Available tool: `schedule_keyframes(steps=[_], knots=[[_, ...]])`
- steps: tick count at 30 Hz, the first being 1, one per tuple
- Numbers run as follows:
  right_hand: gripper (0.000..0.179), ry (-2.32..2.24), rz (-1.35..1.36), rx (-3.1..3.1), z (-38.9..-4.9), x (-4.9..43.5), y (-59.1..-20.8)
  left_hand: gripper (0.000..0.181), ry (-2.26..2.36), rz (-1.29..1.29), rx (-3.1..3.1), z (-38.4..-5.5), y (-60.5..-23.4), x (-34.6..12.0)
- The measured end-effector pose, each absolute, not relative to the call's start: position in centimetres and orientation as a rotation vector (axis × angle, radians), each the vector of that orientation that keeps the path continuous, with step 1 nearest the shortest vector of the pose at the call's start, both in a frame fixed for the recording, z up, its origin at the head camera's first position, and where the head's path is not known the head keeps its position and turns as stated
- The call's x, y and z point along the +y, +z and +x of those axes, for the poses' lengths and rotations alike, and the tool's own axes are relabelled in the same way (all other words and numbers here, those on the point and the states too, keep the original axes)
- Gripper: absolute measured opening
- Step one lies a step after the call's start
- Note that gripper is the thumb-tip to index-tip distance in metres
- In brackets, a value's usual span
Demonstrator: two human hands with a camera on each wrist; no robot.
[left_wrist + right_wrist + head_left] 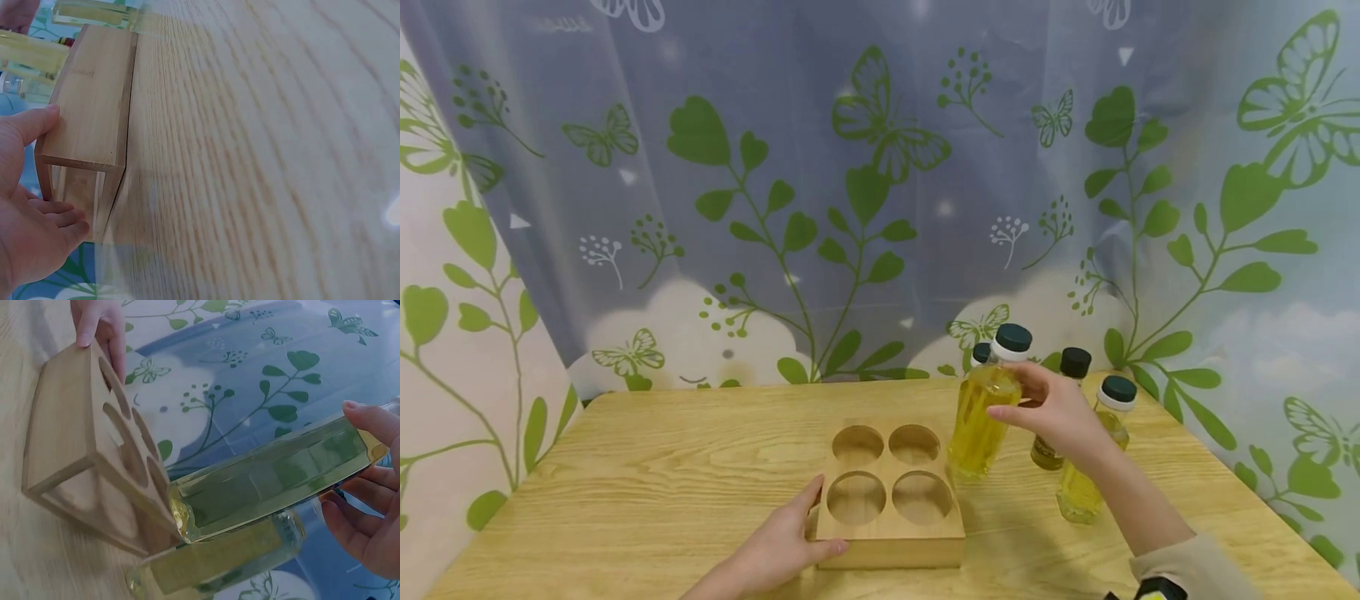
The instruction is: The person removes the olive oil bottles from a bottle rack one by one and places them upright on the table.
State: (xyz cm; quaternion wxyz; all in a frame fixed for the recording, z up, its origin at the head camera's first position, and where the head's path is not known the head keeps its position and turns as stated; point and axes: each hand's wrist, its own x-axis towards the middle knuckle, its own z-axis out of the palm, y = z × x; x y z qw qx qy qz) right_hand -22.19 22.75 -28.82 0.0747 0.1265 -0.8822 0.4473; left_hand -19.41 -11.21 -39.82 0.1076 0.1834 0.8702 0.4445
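My left hand [778, 537] grips the left end of a wooden bottle holder [891, 552], thumb on its front face and fingers at its open side. Four-hole rows aside, several round holes in its top show nothing standing in them. With my right hand [1063, 417] I hold an oil bottle [981, 429] of yellow liquid by its upper part, below the dark green cap. It leans slightly, just right of the holder. In the right wrist view this bottle [275, 478] has its base raised off the table, near the holder's top edge.
Behind the held bottle shows another dark cap [981, 353]. To the right stand a dark bottle with a black cap [1075, 363] and a yellow oil bottle with a green cap [1079, 497]. A patterned curtain [775, 250] hangs behind the wooden table [662, 467].
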Motion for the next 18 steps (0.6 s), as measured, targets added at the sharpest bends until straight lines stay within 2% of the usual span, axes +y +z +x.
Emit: schedule_keyframes(steps=[18], knots=[[0.075, 1.296, 0.291, -2.756, -21.8, 24.2, -33.1, 0.099, 1.295, 0.545, 2.568, -19.4, -39.9, -11.3]])
